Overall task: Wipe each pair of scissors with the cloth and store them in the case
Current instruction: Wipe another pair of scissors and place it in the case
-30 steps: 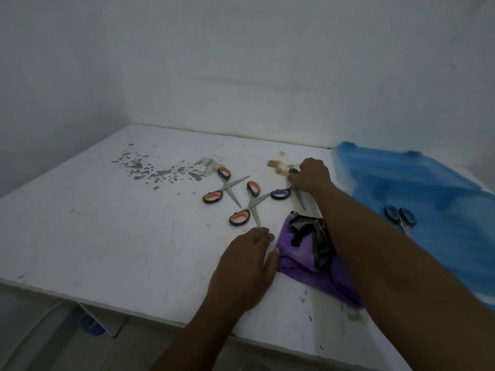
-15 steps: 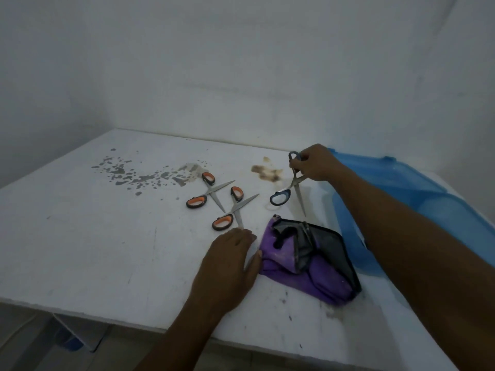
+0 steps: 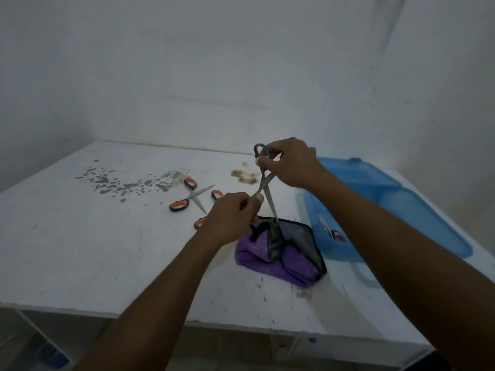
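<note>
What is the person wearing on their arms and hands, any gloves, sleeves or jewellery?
Nothing that shows. The left hand and the right hand are bare, with no gloves, and no rings or watch are visible. Both forearms are uncovered up to the frame's bottom edge, so no sleeve is in view. The fingers look unadorned in this dim light.

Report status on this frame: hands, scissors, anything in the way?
Both hands on blue-handled scissors, lifted over purple cloth: right hand at handle, left hand on lower part. Two orange-handled pairs unwiped on table. Blue case open, path clear.
</note>
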